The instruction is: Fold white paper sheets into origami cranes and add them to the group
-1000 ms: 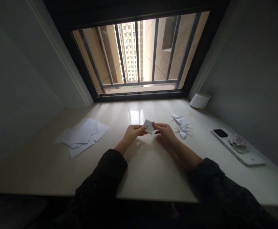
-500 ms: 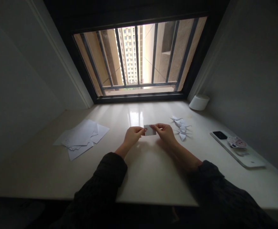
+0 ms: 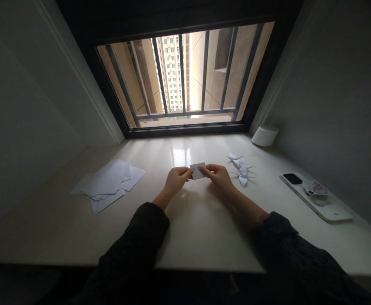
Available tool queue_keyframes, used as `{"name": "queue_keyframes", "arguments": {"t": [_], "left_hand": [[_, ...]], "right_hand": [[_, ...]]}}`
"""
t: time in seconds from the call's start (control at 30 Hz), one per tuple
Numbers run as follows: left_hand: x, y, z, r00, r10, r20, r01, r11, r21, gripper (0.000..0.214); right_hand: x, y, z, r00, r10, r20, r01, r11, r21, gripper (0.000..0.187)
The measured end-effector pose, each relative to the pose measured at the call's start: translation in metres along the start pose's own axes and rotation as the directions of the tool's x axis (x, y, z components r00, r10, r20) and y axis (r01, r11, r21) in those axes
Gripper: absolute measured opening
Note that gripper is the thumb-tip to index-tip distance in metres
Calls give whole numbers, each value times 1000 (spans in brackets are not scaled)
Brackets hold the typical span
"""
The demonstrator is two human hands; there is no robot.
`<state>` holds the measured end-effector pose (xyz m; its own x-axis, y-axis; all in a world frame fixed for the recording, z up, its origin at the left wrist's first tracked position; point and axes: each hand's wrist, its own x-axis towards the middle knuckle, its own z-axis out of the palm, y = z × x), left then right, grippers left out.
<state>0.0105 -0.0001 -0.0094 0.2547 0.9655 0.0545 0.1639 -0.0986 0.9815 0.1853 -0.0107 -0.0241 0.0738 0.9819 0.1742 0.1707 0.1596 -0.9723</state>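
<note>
Between my two hands, above the pale sill, is a small folded piece of white paper (image 3: 199,172), roughly square. My left hand (image 3: 177,180) pinches its left edge between thumb and fingers. On the other side, my right hand (image 3: 218,176) grips the right part, its thumb lying on the face turned toward me. The fingers behind the paper are hidden. Just right of my right hand, several white folded paper cranes (image 3: 242,170) lie in a row on the sill.
A loose pile of white paper sheets (image 3: 109,180) lies to the left. At the right rests a white phone (image 3: 328,207) with a cartoon grip on its back. A white cylindrical object (image 3: 265,135) stands in the far right corner, near the barred window (image 3: 185,80).
The paper has tilted and shifted slightly left and up between my fingers. My right thumb now lies further in on its face. Both hands keep their hold.
</note>
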Motion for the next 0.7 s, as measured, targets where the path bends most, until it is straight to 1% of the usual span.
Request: {"name": "queue_keyframes", "arguments": {"t": [0.07,0.13,0.23,0.3,0.37,0.43,0.5,0.57,0.63,0.7], "left_hand": [[1,0,-2,1000,-8,3,8,999,35,28],[1,0,-3,1000,-13,-22,14,999,51,29],[0,0,-4,998,-15,-63,16,1000,18,31],[0,1,-3,997,-31,-68,29,999,-30,30],[-1,2,-1,997,-48,-64,44,997,-63,30],[-1,1,2,996,-46,-71,42,997,-58,32],[-2,0,5,998,-24,-66,23,1000,-14,34],[-3,-2,8,1000,-9,-24,10,999,34,33],[-4,-4,10,999,-18,37,16,998,57,31],[-5,-5,12,997,-36,67,31,998,61,30]], "right_hand": [[0,0,0,1000,-27,-4,27,998,-54,39],[0,0,-1,998,-61,-7,59,989,-133,38],[0,0,0,996,-90,-2,87,974,-207,38],[-1,-2,0,997,-76,9,77,981,-181,38],[-3,-4,1,998,-51,22,53,992,-116,39],[-4,-6,2,999,-29,24,30,998,-63,39],[-4,-6,2,1000,-10,11,10,999,-31,40],[-3,-6,1,1000,8,-5,-8,1000,-11,41],[-2,-5,1,1000,14,-10,-14,1000,-6,41],[-1,-5,1,1000,8,-11,-8,1000,-7,41]]}}
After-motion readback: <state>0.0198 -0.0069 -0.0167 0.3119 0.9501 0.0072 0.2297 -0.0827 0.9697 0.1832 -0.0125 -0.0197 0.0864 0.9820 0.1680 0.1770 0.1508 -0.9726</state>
